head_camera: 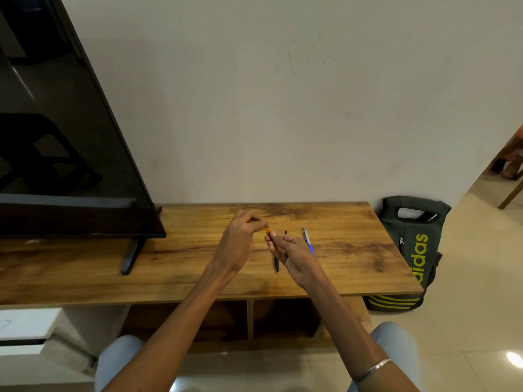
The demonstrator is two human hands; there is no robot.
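Your left hand (240, 241) and right hand (295, 257) meet above the middle of the wooden desk (353, 250), fingertips nearly touching. Between them you hold a small orange piece (267, 230). Your left fingers (254, 219) curl in and pinch its far end, and your right fingers (273, 241) pinch the near end from below, with the palm turned up. So little of the piece shows that you cannot tell what it is or how long it runs inside either grip. It sits clear of the desk surface, held up in the air.

A dark pen (276, 264) lies on the desk right under your right hand, which hides its middle; only its two ends show. A blue pen (308, 241) lies just to the right of that hand, roughly parallel to the dark one and apart from it.

A black television (70, 137) stands on the left part of the desk on a slanted foot (130, 258). A dark backpack (416, 244) with yellow-green lettering leans against the wall at the desk's right end, on the tiled floor (467, 306). A thin metal bangle (373, 368) circles your right wrist.
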